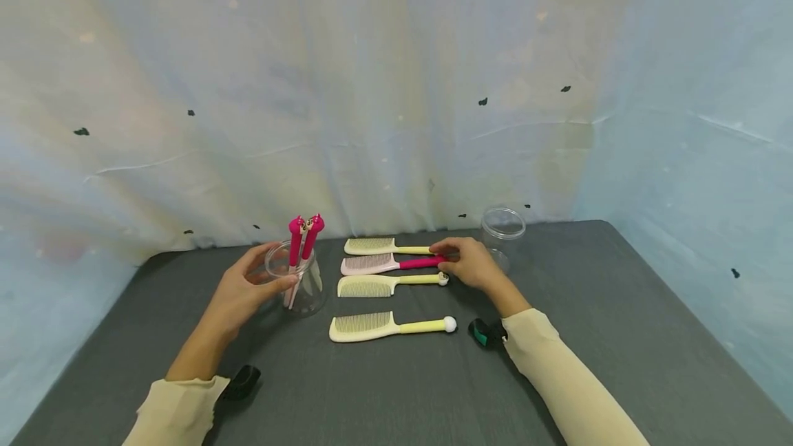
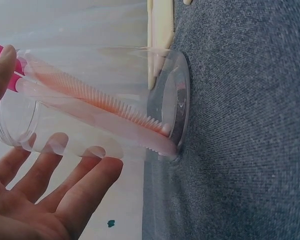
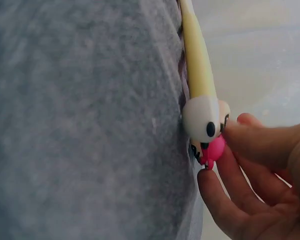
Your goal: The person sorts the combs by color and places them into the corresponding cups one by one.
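My left hand holds a clear plastic jar between the thumb and curled fingers. Two pink combs lean inside it, their bright pink handles rising above the rim. A pink comb lies flat on the table, teeth end to the left. My right hand pinches the bright pink end of its handle. Behind it lies a cream-yellow comb, its handle end hidden by the right hand. Two more yellow combs lie nearer, one with a white ball end.
Another clear jar stands at the back right, just beyond the right hand. A grey cloth covers the table. Pale patterned curtain fabric hangs behind and along the sides. Black wrist straps or cameras sit on both sleeves.
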Motion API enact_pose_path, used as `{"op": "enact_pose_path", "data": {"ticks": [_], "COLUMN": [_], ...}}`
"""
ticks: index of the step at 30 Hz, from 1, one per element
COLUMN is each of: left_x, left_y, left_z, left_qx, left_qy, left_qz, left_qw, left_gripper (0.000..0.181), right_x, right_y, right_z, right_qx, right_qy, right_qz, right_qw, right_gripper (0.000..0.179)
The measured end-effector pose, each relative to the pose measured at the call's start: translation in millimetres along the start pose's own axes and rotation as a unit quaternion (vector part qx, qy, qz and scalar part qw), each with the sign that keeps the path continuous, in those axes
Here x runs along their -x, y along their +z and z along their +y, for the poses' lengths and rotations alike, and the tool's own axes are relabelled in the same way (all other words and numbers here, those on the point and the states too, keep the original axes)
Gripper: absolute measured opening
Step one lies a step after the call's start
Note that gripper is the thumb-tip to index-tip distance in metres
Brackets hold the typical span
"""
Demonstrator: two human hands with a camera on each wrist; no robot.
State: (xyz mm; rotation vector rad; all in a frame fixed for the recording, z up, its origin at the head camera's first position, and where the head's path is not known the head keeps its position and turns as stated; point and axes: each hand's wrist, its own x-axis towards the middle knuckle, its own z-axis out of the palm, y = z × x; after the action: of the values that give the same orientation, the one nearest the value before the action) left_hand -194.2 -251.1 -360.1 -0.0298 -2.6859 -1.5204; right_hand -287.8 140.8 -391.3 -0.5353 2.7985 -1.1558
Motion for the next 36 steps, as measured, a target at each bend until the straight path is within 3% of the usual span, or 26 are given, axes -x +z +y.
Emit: {"op": "enact_pose_path", "data": {"ticks": [4, 10, 21, 29, 36], "left_x": [-1.0, -2.6, -1.6, -0.3, -0.1], "left_y": [1.2, 1.5, 1.0, 0.5, 0.5], "left_z": [0.7, -0.8, 0.0, 1.9, 2.3], "left_qx": [0.002, 0.002, 0.000, -0.004, -0.005], "left_qy": [-0.003, 0.001, -0.004, -0.011, -0.011], "left_qz": [0.002, 0.003, 0.000, 0.001, 0.001], "left_qw": [1.0000, 1.0000, 1.0000, 0.9999, 0.9999], "left_gripper": [0.085, 0.084, 0.085, 0.085, 0.086], "right_x": [-3.2, -7.9, -9.7, -8.0, -7.4], "right_y": [-1, -2, -2, -6, -11], "right_z": [-4, -14, -17, -18, -22], "right_qx": [0.070, 0.172, 0.195, 0.158, 0.132], "right_qy": [-0.008, -0.026, 0.012, -0.001, -0.022], "right_qz": [-0.001, -0.012, -0.041, 0.003, 0.012], "right_qw": [0.9975, 0.9846, 0.9798, 0.9875, 0.9909], "right_gripper": [0.031, 0.026, 0.026, 0.022, 0.022]}}
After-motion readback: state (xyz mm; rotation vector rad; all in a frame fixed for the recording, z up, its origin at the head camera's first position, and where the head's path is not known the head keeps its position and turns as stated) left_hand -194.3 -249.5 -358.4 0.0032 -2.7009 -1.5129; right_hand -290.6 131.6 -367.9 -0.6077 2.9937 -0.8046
